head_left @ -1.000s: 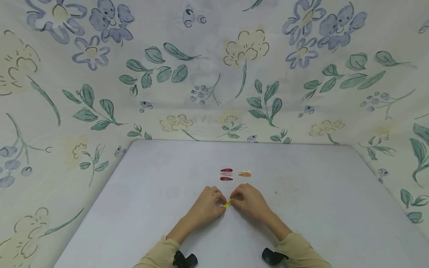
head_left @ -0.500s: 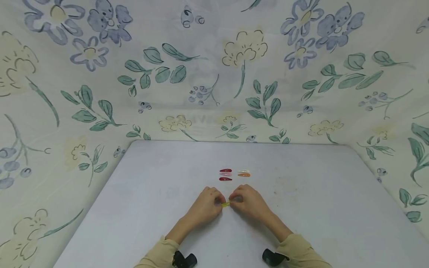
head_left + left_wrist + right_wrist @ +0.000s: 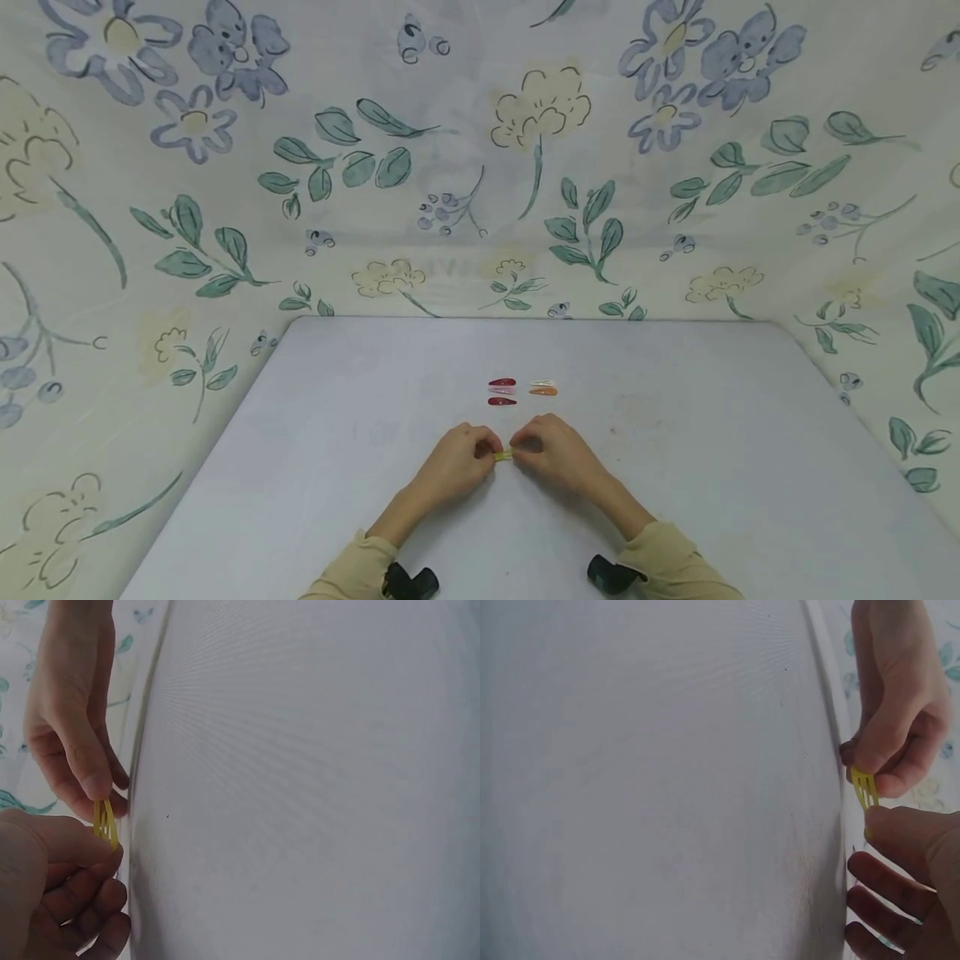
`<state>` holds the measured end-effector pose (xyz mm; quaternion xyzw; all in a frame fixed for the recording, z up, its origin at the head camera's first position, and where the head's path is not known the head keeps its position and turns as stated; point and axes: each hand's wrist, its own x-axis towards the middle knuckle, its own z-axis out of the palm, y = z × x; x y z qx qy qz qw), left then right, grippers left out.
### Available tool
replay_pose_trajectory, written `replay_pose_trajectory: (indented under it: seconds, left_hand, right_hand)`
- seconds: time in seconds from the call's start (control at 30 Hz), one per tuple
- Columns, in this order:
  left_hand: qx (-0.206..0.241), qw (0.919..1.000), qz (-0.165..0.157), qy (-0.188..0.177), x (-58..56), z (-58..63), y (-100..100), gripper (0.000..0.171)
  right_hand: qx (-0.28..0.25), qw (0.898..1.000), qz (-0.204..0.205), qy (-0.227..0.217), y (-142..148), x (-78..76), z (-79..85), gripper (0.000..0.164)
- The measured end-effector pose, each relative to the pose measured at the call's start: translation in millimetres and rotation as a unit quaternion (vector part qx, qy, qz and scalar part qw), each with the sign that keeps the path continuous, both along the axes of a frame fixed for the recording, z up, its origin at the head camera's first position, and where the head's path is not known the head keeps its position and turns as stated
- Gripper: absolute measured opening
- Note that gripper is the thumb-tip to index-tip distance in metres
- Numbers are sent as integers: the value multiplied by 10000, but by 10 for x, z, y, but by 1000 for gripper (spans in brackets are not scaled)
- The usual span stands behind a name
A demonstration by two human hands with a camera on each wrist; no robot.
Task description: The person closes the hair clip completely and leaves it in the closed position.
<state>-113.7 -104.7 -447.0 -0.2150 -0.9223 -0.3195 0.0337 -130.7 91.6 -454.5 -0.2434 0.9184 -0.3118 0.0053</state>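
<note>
A small yellow snap hair clip (image 3: 502, 456) is stretched between my two hands, just above the white table (image 3: 360, 400). My left hand (image 3: 455, 462) pinches one end between thumb and fingers. The other end is pinched by my right hand (image 3: 558, 454). In the left wrist view the yellow clip (image 3: 106, 823) shows slim prongs with gaps between them, and its ends are covered by fingertips. Seen from the right wrist, the clip (image 3: 865, 787) runs from the left thumb down to the right thumb and forefinger, whose other fingers are loosely spread.
Beyond the hands lie more hair clips in two groups. On the left are a red clip (image 3: 502, 382), a pink clip (image 3: 502, 390) and a dark red clip (image 3: 502, 402). On the right are a whitish clip (image 3: 542, 383) and an orange clip (image 3: 543, 391). Floral cloth (image 3: 465, 292) hangs behind.
The yellow clip has turned from a slant to nearly level between the hands. Both hands keep their grip and have shifted only slightly. The other clips stay in place.
</note>
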Motion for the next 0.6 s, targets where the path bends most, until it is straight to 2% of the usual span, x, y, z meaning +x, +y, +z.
replay_pose_trajectory:
  seconds: [0.3, 0.6]
  left_hand:
    - [269, 9995, -62, 136, -25, 23, 15, 10]
    - [770, 9959, -32, 463, -75, 166, 89, 12]
  right_hand:
    - [-301, 9993, -98, -193, 53, 11, 67, 7]
    - [-1184, 9926, -105, 253, 127, -4, 163, 8]
